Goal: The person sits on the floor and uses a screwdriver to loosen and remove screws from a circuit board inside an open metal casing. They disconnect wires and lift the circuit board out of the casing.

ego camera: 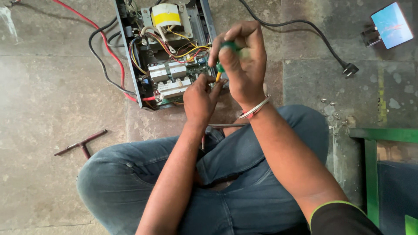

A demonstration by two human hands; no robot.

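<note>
An opened electronics box [167, 48] lies on the stone floor in front of my crossed legs, showing a taped transformer, coloured wires and white heat-sink blocks. My right hand [241, 61] is closed around the green handle of a screwdriver [219, 74], whose orange shaft points down at the box's near right corner. My left hand [200, 99] rests just below it, fingers pinched at the shaft's tip against the box edge. A silver bangle circles my right wrist.
A rusty T-shaped wrench [81, 143] lies on the floor at left. Red and black cables [104, 48] run from the box. A black power plug [349, 68] and a propped phone [391, 25] sit at upper right. A green metal frame [372, 143] stands at right.
</note>
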